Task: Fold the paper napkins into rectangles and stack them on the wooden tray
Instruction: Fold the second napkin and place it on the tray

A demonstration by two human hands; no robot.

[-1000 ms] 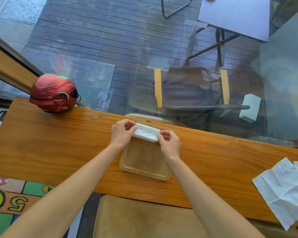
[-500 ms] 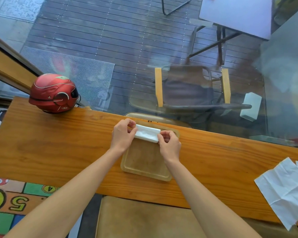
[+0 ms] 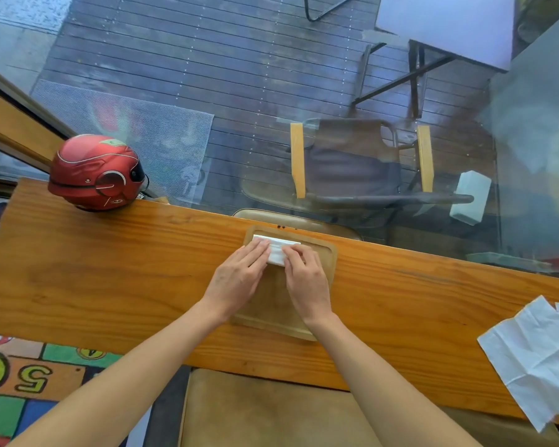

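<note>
Left hand (image 3: pixel 239 276) and right hand (image 3: pixel 305 279), fingers flat, press and partly hide the napkin (image 3: pixel 276 250) on the tray (image 3: pixel 331 253). Wooden counter (image 3: pixel 110 269) faces glass.

A long wooden counter (image 3: pixel 110 269) runs against a large glass window (image 3: pixel 239 108). Beyond the glass lie dark decking boards (image 3: pixel 207 43), a grey mat (image 3: pixel 162 140), a chair with wooden armrests (image 3: pixel 355 162) and a pale table (image 3: pixel 446 24). Daylight reflects on the pane. A colourful number rug (image 3: pixel 29 375) covers the floor inside.
</note>
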